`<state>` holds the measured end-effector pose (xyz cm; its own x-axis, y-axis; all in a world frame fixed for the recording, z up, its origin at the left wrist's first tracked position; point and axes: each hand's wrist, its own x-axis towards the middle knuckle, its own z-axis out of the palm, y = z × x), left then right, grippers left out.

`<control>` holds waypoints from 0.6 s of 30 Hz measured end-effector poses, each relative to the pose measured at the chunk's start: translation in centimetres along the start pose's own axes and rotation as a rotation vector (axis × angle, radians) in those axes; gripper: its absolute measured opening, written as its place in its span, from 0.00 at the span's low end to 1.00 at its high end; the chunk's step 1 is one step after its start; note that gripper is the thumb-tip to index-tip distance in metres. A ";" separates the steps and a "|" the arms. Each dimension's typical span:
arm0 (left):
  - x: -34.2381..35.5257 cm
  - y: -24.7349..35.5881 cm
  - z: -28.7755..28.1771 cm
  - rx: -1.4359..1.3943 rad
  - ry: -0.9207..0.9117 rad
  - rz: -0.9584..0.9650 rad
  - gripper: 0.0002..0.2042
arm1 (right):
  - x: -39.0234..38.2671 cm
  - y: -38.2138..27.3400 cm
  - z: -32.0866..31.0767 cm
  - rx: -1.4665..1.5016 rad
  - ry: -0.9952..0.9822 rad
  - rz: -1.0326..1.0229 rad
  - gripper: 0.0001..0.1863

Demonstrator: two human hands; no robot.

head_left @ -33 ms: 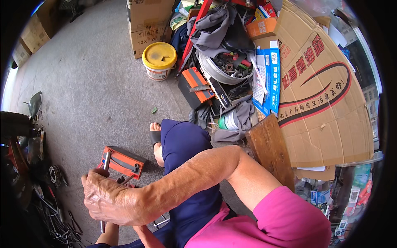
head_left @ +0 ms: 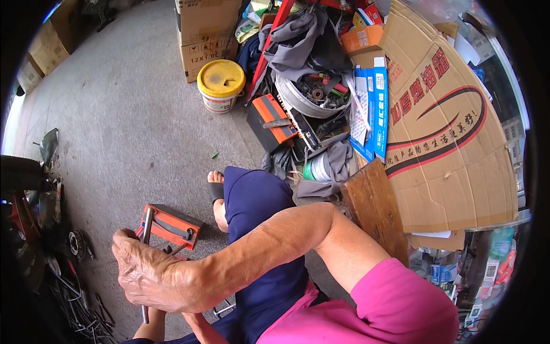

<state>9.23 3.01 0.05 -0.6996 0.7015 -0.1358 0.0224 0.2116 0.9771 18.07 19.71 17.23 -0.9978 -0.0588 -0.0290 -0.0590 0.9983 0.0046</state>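
Observation:
My right hand [head_left: 154, 269] is closed around a straight metal rod [head_left: 148, 226], which sticks out above and below the fist. A second short metal piece [head_left: 179, 249] shows beside the knuckles, and I cannot tell whether it joins the rod. The left forearm [head_left: 203, 328] comes up from the lower edge and passes beneath the right wrist, so my left hand is hidden. Just beyond the right fist, an orange and black battery [head_left: 172, 225] with a black strap lies on the floor.
A yellow-lidded bucket [head_left: 220, 80] stands by stacked cartons [head_left: 207, 43]. Another orange battery [head_left: 274, 118] sits near a round tub [head_left: 286, 92] of parts. A large cardboard sheet [head_left: 447, 172] and wooden bench [head_left: 375, 209] are at right. Tools [head_left: 77, 286] lie at lower left.

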 end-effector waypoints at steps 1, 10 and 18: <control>-1.1 0.2 -0.2 -0.051 -0.007 -0.001 0.37 | 0.1 -0.1 -0.3 -0.011 -0.016 -0.005 0.10; -3.7 1.5 -1.9 -0.490 0.004 0.075 0.41 | -1.0 -2.8 -0.2 0.062 0.058 0.100 0.08; 0.2 1.5 -2.3 -0.051 0.083 0.009 0.35 | -0.1 -2.5 0.6 0.050 0.009 0.049 0.06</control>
<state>7.51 1.90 1.82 -0.7566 0.6437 -0.1148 -0.0060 0.1687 0.9856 18.31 17.21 16.63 -0.9997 -0.0101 -0.0204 -0.0092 0.9990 -0.0439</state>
